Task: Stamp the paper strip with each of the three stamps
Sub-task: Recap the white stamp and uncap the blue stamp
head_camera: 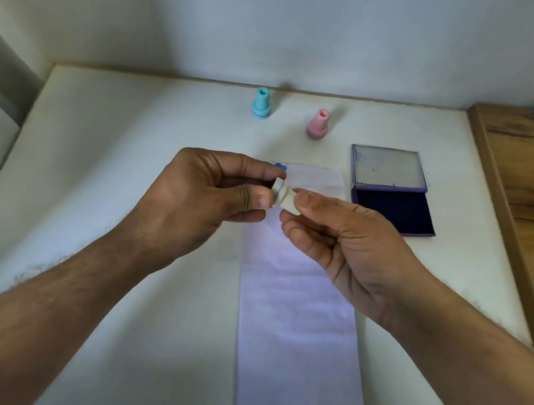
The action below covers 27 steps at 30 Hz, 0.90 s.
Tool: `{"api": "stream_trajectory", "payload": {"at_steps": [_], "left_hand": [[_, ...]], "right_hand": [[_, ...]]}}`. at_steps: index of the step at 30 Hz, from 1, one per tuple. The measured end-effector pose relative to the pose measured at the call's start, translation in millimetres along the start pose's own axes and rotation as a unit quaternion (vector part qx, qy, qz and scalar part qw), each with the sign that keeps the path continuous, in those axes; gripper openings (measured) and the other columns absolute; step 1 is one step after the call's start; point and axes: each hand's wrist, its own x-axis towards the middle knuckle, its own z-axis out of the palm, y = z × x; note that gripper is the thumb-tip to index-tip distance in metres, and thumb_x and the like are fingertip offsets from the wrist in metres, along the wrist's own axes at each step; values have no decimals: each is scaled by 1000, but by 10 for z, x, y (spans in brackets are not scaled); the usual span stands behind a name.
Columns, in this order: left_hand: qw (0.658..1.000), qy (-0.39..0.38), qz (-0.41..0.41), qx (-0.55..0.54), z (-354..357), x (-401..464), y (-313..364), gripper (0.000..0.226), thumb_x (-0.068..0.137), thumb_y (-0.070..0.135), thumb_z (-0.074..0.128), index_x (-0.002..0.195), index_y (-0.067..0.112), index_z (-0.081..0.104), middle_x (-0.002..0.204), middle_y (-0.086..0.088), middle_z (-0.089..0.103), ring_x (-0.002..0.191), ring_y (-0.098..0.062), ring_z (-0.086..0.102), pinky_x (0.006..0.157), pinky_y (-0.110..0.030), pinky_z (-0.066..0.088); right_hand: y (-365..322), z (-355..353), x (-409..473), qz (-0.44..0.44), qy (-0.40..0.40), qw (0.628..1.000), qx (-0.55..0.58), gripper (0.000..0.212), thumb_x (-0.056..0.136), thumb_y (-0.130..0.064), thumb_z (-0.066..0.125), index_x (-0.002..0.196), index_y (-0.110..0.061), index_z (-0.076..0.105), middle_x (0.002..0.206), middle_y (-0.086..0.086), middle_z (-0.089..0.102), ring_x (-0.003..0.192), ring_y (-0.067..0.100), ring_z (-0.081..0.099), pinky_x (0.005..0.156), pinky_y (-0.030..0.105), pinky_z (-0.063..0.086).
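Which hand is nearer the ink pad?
Right. The right hand is just left of the ink pad; the left hand is farther left, beyond the paper strip.

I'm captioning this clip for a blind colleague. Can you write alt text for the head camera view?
Two bare hands, left hand and right hand, hold a small white plastic stamp together above a long pale lilac paper strip on a white table. Behind stand a blue plastic stamp and a pink plastic stamp; an open purple ink pad lies to the right.
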Motion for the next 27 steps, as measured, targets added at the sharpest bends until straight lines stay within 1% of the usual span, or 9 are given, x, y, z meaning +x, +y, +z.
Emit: {"api": "stream_trajectory", "payload": {"at_steps": [5, 7, 10, 13, 17, 21, 24, 26, 27], "left_hand": [[1000, -3, 20, 14, -5, -3, 26, 27, 82, -3, 67, 104, 12, 75, 94, -6, 78, 88, -16, 73, 79, -30, 60], [1000, 1, 21, 12, 2, -1, 36, 26, 82, -2, 68, 105, 11, 75, 93, -5, 78, 88, -16, 73, 79, -29, 59], [1000, 15, 20, 10, 26, 8, 49, 26, 80, 3, 71, 105, 11, 75, 91, -1, 79, 85, -13, 74, 77, -27, 59], [999, 41, 5, 2, 47, 5, 19, 27, 80, 6, 73, 105, 13, 74, 91, 1, 79, 87, -15, 74, 77, -27, 60], [997, 79, -19, 12, 34, 11, -22, 29, 80, 10, 74, 109, 13, 74, 96, 0, 78, 93, -22, 73, 86, -34, 58], [993, 102, -28, 44, 9, 1, -18, 27, 85, 6, 71, 110, 15, 74, 96, 2, 77, 90, -14, 74, 88, -33, 58], [991, 116, -31, 55, -8, -21, -14, 28, 87, 1, 66, 108, 18, 73, 93, 4, 77, 89, -10, 73, 89, -31, 57], [990, 120, -33, 61, -11, -35, -6, 29, 87, 1, 65, 107, 21, 74, 93, 5, 77, 88, -9, 73, 89, -28, 56], [990, 120, -33, 63, -13, -44, 0, 29, 87, 2, 65, 108, 21, 74, 93, 5, 77, 87, -9, 73, 88, -26, 56]], "right_hand": [[-8, 13, -4, 33, 5, 998, 55, 15, 76, -11, 71, 84, 2, 75, 76, 14, 74, 65, 16, 73, 54, 19, 57], [-26, 14, -7, 27, 7, 998, 51, 17, 70, -13, 73, 79, 1, 76, 74, 14, 74, 63, 16, 72, 53, 20, 57], [-31, 12, 3, -1, 17, 999, 43, 12, 75, -12, 72, 75, -1, 77, 75, 15, 74, 65, 17, 72, 56, 21, 58], [7, 21, 20, -25, 32, 999, 32, 9, 81, -10, 72, 81, -2, 76, 77, 15, 73, 68, 18, 71, 58, 22, 58], [8, 26, 39, -60, 71, 995, 25, 13, 83, -9, 72, 92, -1, 73, 81, 14, 72, 67, 16, 70, 59, 23, 58], [-48, 51, 70, -130, 119, 983, -41, 14, 82, -7, 73, 96, -7, 75, 78, 7, 71, 63, 17, 65, 61, 26, 58], [-174, 98, 137, -237, 163, 935, -207, 22, 84, -11, 72, 105, -14, 75, 79, -2, 72, 58, 14, 62, 57, 26, 57], [-273, 138, 238, -312, 205, 855, -359, 24, 83, -20, 72, 107, -24, 74, 86, -9, 73, 61, 7, 65, 57, 22, 57], [-317, 167, 294, -340, 218, 811, -424, 23, 82, -25, 72, 105, -25, 74, 90, -11, 74, 65, 4, 66, 63, 18, 57]]}}
